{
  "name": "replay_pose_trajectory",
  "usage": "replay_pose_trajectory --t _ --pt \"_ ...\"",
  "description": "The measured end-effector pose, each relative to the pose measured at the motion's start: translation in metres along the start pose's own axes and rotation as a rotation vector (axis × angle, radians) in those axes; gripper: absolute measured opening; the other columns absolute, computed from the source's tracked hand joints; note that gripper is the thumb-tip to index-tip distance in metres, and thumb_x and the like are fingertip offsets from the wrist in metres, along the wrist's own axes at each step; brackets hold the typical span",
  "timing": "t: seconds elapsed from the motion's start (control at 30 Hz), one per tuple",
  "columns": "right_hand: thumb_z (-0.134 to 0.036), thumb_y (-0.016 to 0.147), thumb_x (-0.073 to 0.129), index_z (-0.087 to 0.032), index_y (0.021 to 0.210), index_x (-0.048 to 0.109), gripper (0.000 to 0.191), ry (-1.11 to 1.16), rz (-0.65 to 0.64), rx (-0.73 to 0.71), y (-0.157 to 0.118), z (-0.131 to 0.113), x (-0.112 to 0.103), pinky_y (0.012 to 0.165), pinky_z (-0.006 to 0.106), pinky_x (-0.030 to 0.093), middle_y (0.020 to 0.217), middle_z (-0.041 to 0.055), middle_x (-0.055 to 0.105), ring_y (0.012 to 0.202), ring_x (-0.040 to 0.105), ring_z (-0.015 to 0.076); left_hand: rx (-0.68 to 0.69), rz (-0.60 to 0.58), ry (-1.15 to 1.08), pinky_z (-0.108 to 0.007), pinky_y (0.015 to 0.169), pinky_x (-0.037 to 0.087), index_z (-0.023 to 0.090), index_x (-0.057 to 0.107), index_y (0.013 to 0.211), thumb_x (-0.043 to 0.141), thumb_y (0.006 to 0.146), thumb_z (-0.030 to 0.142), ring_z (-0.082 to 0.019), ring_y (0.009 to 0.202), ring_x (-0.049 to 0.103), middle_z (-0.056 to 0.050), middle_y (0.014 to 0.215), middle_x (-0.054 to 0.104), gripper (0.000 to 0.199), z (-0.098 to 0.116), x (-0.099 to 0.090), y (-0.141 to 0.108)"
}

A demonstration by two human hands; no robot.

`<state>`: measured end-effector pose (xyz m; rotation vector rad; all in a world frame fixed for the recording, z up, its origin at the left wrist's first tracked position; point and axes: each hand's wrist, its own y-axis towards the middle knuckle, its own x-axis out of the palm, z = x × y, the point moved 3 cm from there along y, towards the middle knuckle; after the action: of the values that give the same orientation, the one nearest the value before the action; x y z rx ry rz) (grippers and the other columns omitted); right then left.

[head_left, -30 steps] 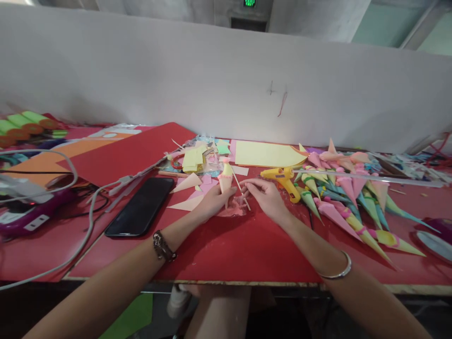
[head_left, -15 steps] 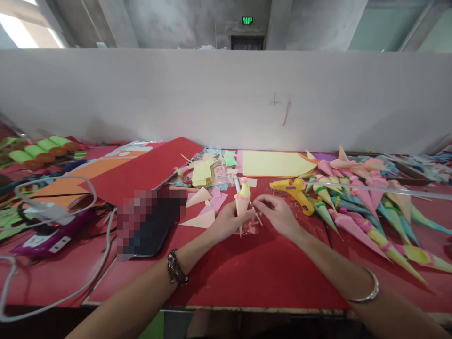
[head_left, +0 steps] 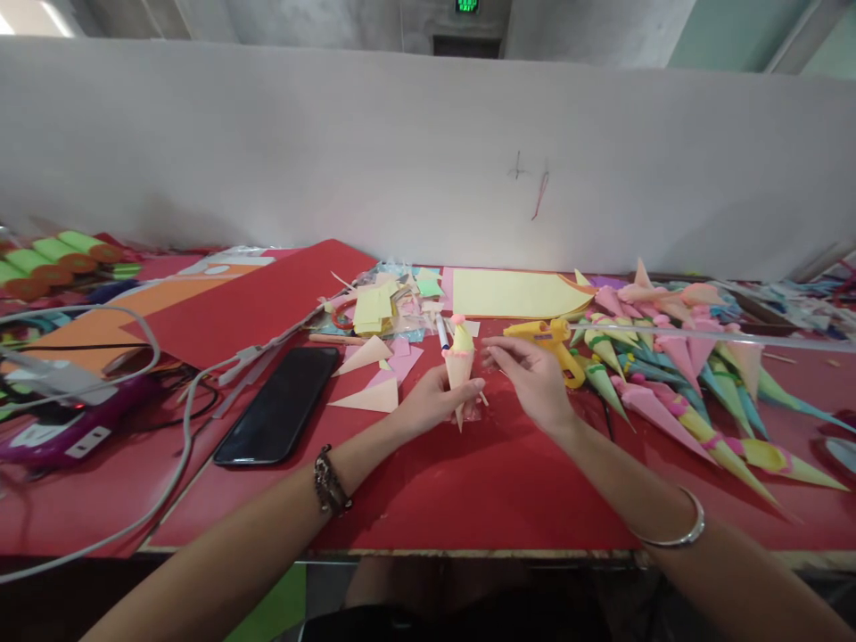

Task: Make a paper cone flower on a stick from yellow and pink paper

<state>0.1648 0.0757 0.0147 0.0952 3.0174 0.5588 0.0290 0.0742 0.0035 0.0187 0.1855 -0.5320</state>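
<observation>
My left hand [head_left: 438, 401] is closed around a small paper ice cream cone [head_left: 458, 370], held upright with its tip down. The cone is pale peach, with a yellow top, a pink band at the rim and a pink ball at the peak. Just right of it, apart from the cone, my right hand [head_left: 535, 374] hovers with bent, loosely parted fingers and nothing visible in them. Behind my right hand lies a yellow glue gun [head_left: 552, 343]. A marker pen [head_left: 442, 332] and a thin stick [head_left: 484, 403] are close to the cone.
Many finished paper cones [head_left: 669, 392] are piled at the right. Paper scraps [head_left: 374, 308] and peach triangles [head_left: 371, 397] lie left of centre. A black phone [head_left: 277, 410], a white cable [head_left: 180, 481] and a purple power strip [head_left: 80, 423] occupy the left. A white partition [head_left: 374, 152] stands behind.
My right hand has shifted slightly away from the cone, and its fingers have loosened. My left hand still holds the cone. The view has tilted downward.
</observation>
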Motion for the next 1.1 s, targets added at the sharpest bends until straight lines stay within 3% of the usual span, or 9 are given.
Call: replay_pose_trajectory --t 0.17,0.4,0.63,0.87,1.0,1.1 --pt "-0.030 0.072 0.057 -0.018 0.077 0.060 0.014 0.031 -0.007 -0.003 0.001 -0.001 -0.001 0.062 0.027 0.050 0.067 -0.0001 0.063 0.060 0.060 0.0120 0.020 -0.022 -0.020 -0.017 0.036 0.032 0.014 0.051 0.062 0.053 0.070 0.047 -0.006 0.037 0.046 0.001 0.047 0.055 0.034 0.001 0.001 0.000" --pt "-0.029 0.070 0.060 -0.019 0.082 0.060 0.015 0.069 0.032 -0.005 0.001 -0.001 -0.002 0.072 0.030 0.051 0.078 0.0019 0.067 0.074 0.064 0.0152 0.044 -0.042 -0.013 -0.016 0.034 0.032 0.015 0.050 0.065 0.053 0.073 0.042 -0.007 0.038 0.048 0.001 0.048 0.055 0.028 0.002 0.001 0.000" --pt "-0.029 0.071 0.059 -0.018 0.073 0.057 0.011 0.086 -0.002 -0.021 -0.001 -0.004 0.000 0.061 0.026 0.051 0.066 -0.0007 0.064 0.060 0.062 0.0117 0.067 -0.070 -0.020 -0.015 0.034 0.034 0.013 0.052 0.068 0.053 0.072 0.043 -0.008 0.042 0.050 0.000 0.051 0.055 0.030 0.002 0.002 0.001" --pt "-0.023 0.072 0.059 -0.018 0.075 0.062 0.006 -0.079 0.096 -0.203 -0.001 -0.014 -0.006 0.063 0.025 0.048 0.073 0.0006 0.063 0.067 0.058 0.0116 0.025 -0.119 -0.023 -0.016 0.032 0.036 0.013 0.050 0.071 0.052 0.073 0.046 -0.007 0.035 0.048 0.001 0.052 0.056 0.034 0.002 0.002 0.000" --pt "-0.018 0.072 0.060 -0.021 0.072 0.066 0.007 -0.162 0.018 -0.370 -0.005 -0.022 -0.002 0.063 0.024 0.046 0.073 0.0000 0.059 0.070 0.055 0.0116 0.047 -0.132 -0.052 -0.015 0.032 0.036 0.013 0.049 0.068 0.053 0.072 0.047 -0.006 0.033 0.047 0.002 0.047 0.055 0.035 0.004 0.004 0.000" --pt "-0.017 0.073 0.059 -0.023 0.076 0.067 0.010 -0.201 -0.041 -0.397 -0.006 -0.023 0.002 0.062 0.024 0.044 0.075 0.0003 0.055 0.071 0.053 0.0116 0.062 -0.148 -0.054 -0.015 0.031 0.035 0.013 0.049 0.063 0.053 0.072 0.048 -0.006 0.033 0.047 0.002 0.044 0.054 0.036 0.006 0.006 -0.001"
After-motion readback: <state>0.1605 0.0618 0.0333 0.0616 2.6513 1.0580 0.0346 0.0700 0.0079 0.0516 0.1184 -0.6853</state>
